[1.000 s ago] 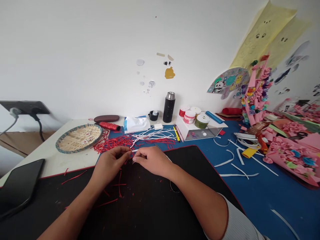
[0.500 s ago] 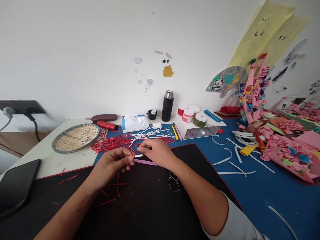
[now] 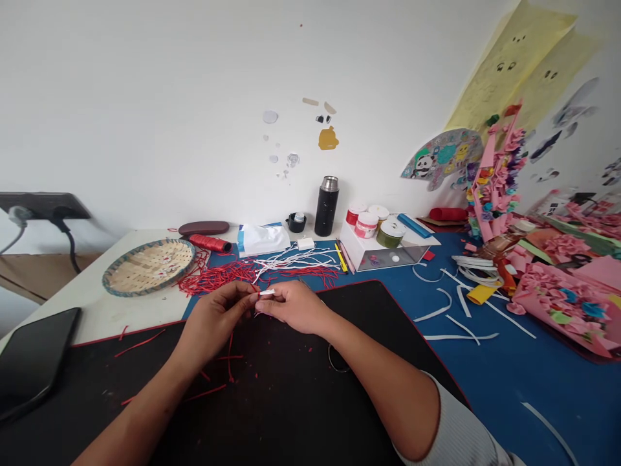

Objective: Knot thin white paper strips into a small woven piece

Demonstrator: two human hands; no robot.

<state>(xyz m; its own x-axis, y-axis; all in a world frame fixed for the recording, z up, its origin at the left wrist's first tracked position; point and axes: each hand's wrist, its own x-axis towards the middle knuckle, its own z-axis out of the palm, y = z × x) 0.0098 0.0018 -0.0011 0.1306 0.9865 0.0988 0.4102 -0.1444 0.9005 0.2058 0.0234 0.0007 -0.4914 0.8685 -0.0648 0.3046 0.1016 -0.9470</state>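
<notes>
My left hand [image 3: 213, 320] pinches a short white cord piece [image 3: 266, 293] between thumb and fingertips, with a bit of red thread at its left end. From the other side, my right hand [image 3: 297, 307] closes thumb and fingers on the same piece, so the two sets of fingertips nearly meet. Just beyond the hands lie a tangle of red cords [image 3: 220, 278] and a bundle of white cords [image 3: 291, 261]. Below my hands, several loose red cord ends [image 3: 208, 393] are on the black mat [image 3: 272, 414]. My right forearm partly hides a dark-rimmed loop [image 3: 334, 362].
A woven basket [image 3: 148, 268] and a red thread spool [image 3: 211, 244] sit to the left, near a black phone [image 3: 36, 362]. A black flask [image 3: 327, 206] stands by the wall, left of paint jars [image 3: 366, 225]. Pink paper flowers [image 3: 557, 291] crowd the right.
My right hand has come down and closed on the white piece, and its fingers now cover most of the purple strip below. My left hand has risen slightly.
</notes>
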